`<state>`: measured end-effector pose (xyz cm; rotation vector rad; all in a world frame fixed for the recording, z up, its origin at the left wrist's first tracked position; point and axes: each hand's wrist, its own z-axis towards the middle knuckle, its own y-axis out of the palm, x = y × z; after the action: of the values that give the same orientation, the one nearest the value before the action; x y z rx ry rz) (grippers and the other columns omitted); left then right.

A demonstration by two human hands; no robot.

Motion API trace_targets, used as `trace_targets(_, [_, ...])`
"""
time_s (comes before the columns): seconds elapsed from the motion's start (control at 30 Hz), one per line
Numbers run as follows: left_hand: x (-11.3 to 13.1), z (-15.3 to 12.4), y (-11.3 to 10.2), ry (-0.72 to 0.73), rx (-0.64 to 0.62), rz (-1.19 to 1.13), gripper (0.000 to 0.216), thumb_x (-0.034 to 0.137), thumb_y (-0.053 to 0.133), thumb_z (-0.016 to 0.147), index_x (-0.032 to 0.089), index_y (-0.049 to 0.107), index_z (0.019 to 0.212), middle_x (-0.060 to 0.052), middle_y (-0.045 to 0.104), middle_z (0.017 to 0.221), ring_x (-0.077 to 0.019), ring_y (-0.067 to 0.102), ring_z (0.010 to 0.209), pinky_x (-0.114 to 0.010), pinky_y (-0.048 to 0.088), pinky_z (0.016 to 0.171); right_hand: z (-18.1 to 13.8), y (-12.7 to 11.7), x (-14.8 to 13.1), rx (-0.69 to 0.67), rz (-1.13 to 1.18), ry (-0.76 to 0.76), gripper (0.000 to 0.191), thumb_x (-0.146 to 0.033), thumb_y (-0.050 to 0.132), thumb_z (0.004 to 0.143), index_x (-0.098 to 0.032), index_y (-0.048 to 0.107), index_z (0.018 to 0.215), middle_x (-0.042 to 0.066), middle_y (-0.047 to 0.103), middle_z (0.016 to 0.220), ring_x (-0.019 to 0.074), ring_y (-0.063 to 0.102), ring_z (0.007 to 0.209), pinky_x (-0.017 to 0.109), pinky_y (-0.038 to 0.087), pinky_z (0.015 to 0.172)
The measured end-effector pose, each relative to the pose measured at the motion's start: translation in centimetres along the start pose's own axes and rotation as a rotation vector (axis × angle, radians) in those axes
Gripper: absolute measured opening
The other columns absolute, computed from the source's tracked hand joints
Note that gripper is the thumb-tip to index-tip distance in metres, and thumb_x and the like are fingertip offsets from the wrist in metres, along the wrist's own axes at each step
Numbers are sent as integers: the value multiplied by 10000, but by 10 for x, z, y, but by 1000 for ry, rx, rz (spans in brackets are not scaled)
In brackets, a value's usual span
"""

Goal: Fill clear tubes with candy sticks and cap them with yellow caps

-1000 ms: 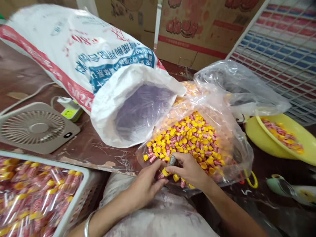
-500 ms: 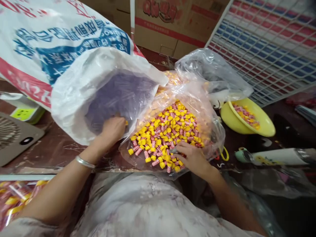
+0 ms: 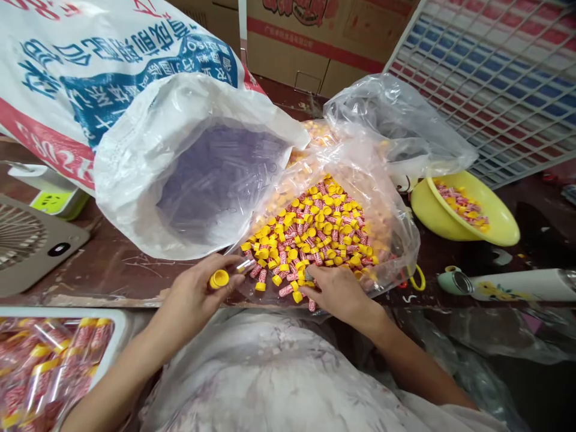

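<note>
My left hand [image 3: 200, 291] is closed around a clear plastic tube [image 3: 245, 266]; its glossy end pokes out past my fingertips. A yellow cap [image 3: 219, 279] faces up within the same grip, and whether it sits on that tube is hidden. My right hand [image 3: 344, 295] rests at the near edge of a heap of small red-and-white pieces with yellow caps [image 3: 315, 231], thumb and forefinger apart over them. Something grey shows at a fingertip. The heap spills from a clear plastic bag [image 3: 382, 231]. Left of it gapes a white sack [image 3: 130, 180] with clear tubes [image 3: 220, 174] inside.
A white-rimmed bin [image 3: 114, 324] of filled tubes stands lower left, below a fan [image 3: 27, 252]. On the right are a yellow bowl [image 3: 432, 213] of pieces, a floral bottle [image 3: 517, 285] and a white wire rack [image 3: 486, 102]. Cardboard boxes [image 3: 292, 66] stand behind.
My left hand has come out of the sack toward me, bringing the clear tube and yellow cap. My right hand has shifted slightly left along the heap's near edge.
</note>
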<state>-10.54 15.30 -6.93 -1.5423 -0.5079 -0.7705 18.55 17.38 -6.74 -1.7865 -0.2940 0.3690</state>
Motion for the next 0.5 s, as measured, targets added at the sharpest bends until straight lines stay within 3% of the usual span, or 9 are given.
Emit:
trace_targets(0.1, [5, -10, 13, -34, -76, -151, 399, 530, 578, 919, 255, 687, 1186, -42, 748, 1104, -235, 688, 1004, -313, 519, 875, 0, -3, 8, 38, 120, -45, 174, -277, 663, 944, -183, 624, 803, 34, 684, 796, 187, 638, 729, 267, 360, 621])
trace_targets(0.2, [8, -13, 24, -38, -144, -246, 368, 468, 595, 925, 256, 685, 1212, -42, 753, 1135, -234, 687, 1049, -336, 517, 927, -5, -11, 18, 74, 522, -110, 256, -307, 629, 953, -191, 590, 728, -5, 634, 711, 154, 606, 662, 252, 401, 599])
trace_targets(0.33, [14, -15, 32, -2, -192, -292, 336, 428, 618, 919, 249, 704, 1190, -56, 730, 1238, -237, 666, 1145, -350, 487, 1013, -9, -19, 7, -108, 1191, -124, 233, -425, 631, 943, -193, 631, 934, -9, 665, 746, 152, 664, 652, 250, 522, 595])
trace_targets(0.5, [21, -19, 33, 81, -217, -323, 294, 378, 631, 927, 250, 708, 1181, -52, 748, 1189, -216, 690, 1082, -319, 506, 965, 1, -14, -15, -253, 1406, -109, 268, -389, 733, 852, -188, 559, 889, -24, 681, 698, 114, 659, 573, 189, 527, 529])
